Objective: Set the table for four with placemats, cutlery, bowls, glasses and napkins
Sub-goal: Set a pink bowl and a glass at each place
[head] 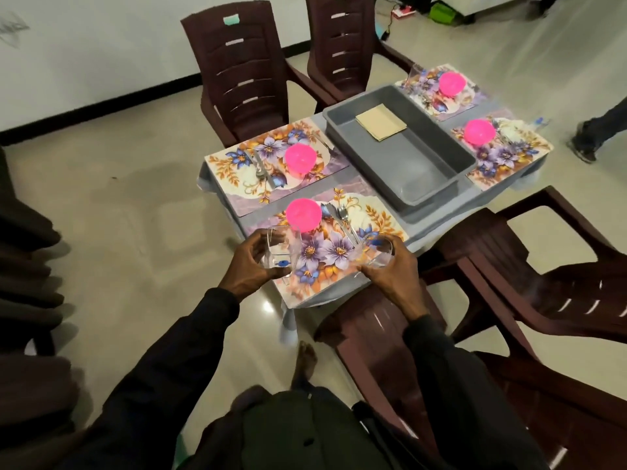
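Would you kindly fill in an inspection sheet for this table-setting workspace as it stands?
Surface: table under a grey cloth, four floral placemats laid.
Job's things: a pink bowl on each placemat; cutlery on the near two; a standing glass by each far placemat; beige napkins lying in the grey tray.
Clutter: nothing seen.
Hands: left hand grips a clear glass; right hand grips a second glass, both at the nearest placemat.
Cables: power strip with its lead on the far floor.
Surroundings: brown plastic chairs round the table; another person's leg at right.
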